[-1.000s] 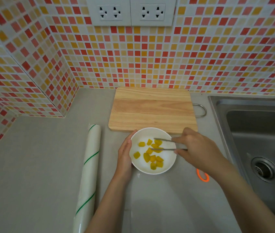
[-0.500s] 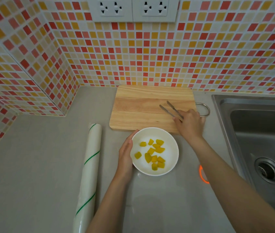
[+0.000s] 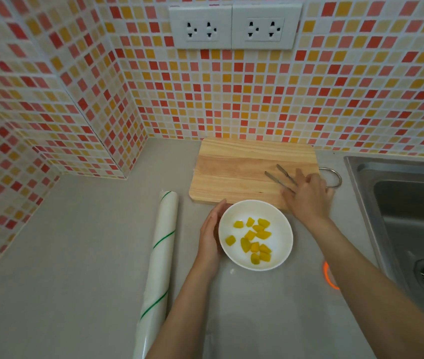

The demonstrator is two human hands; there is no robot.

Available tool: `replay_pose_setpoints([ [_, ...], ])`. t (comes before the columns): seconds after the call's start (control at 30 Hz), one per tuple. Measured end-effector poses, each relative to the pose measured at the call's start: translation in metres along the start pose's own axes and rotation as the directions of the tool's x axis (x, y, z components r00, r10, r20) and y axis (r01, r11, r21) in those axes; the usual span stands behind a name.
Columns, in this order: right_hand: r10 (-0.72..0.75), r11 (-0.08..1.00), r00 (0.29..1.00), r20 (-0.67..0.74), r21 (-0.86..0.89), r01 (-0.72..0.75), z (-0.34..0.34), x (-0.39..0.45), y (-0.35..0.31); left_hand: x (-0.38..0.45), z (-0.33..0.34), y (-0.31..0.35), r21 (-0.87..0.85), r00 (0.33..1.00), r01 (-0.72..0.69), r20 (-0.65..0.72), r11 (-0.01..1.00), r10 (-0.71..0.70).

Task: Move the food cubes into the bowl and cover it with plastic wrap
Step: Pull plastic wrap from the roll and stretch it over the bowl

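A white bowl (image 3: 281,255) stands on the grey counter just in front of the wooden cutting board (image 3: 234,172). Several yellow food cubes (image 3: 253,237) lie inside it. My left hand (image 3: 209,237) is cupped against the bowl's left side, holding it. My right hand (image 3: 308,195) lies over the right end of the board with its fingers spread. Metal tongs (image 3: 278,176) rest flat on the board, their rear end under those fingers. A roll of plastic wrap (image 3: 159,257) with green stripes lies on the counter left of the bowl.
A steel sink (image 3: 408,203) with a drain takes up the right side. An orange ring (image 3: 327,278) lies on the counter, partly hidden by my right forearm. Tiled walls close off the back and left, with power sockets (image 3: 234,27) above the board.
My right hand carried the tongs from over the bowl back to the cutting board, laid them down and spread its fingers. The left hand stayed on the bowl.
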State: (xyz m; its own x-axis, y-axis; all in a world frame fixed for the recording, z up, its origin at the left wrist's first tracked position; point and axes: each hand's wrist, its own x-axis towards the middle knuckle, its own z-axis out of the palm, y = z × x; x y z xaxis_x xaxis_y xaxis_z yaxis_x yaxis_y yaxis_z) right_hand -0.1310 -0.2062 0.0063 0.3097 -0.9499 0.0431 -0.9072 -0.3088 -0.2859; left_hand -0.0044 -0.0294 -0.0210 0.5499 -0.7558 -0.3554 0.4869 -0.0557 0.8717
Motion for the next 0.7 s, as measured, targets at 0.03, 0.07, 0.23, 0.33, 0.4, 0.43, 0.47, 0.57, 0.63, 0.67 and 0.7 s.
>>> replay_pose_setpoints([
  [0.03,-0.010,1.000,1.000,-0.016,0.024,0.010,-0.007,-0.003,-0.007,0.000,0.000,0.006,0.008,1.000,-0.001,-0.005,1.000,0.001],
  [0.07,-0.036,0.998,0.998,-0.047,0.051,0.039,-0.013,-0.008,-0.017,0.000,-0.003,0.012,0.018,1.000,-0.016,-0.015,1.000,0.016],
  [0.23,-0.288,0.886,0.940,-0.185,0.320,0.334,-0.032,-0.063,-0.085,-0.015,-0.043,0.056,0.255,0.943,-0.315,-0.023,0.914,0.331],
  [0.33,-0.425,0.741,0.899,-0.104,0.530,0.411,-0.022,-0.107,-0.124,-0.029,-0.085,0.074,0.497,0.856,-0.456,0.019,0.738,0.516],
  [0.4,-0.488,0.703,0.873,0.009,0.596,0.387,-0.008,-0.132,-0.145,-0.034,-0.113,0.072,0.637,0.843,-0.441,0.052,0.632,0.536],
  [0.43,-0.510,0.699,0.855,0.088,0.623,0.353,0.001,-0.143,-0.152,-0.036,-0.125,0.069,0.697,0.863,-0.381,0.032,0.608,0.505],
  [0.47,-0.526,0.702,0.832,0.177,0.643,0.307,0.010,-0.154,-0.159,-0.040,-0.136,0.063,0.744,0.892,-0.303,0.001,0.596,0.452],
  [0.57,-0.519,0.747,0.756,0.400,0.642,0.173,0.032,-0.181,-0.171,-0.051,-0.161,0.045,0.837,0.964,-0.109,-0.043,0.536,0.263],
  [0.63,-0.472,0.769,0.754,0.456,0.632,0.099,0.039,-0.192,-0.177,-0.058,-0.169,0.037,0.869,0.983,-0.057,-0.036,0.491,0.179],
  [0.67,-0.447,0.771,0.762,0.470,0.634,0.061,0.040,-0.196,-0.180,-0.060,-0.170,0.035,0.875,0.989,-0.051,-0.025,0.482,0.149],
  [0.7,-0.426,0.770,0.767,0.480,0.638,0.029,0.041,-0.200,-0.183,-0.063,-0.171,0.034,0.876,0.992,-0.048,-0.016,0.480,0.127],
])
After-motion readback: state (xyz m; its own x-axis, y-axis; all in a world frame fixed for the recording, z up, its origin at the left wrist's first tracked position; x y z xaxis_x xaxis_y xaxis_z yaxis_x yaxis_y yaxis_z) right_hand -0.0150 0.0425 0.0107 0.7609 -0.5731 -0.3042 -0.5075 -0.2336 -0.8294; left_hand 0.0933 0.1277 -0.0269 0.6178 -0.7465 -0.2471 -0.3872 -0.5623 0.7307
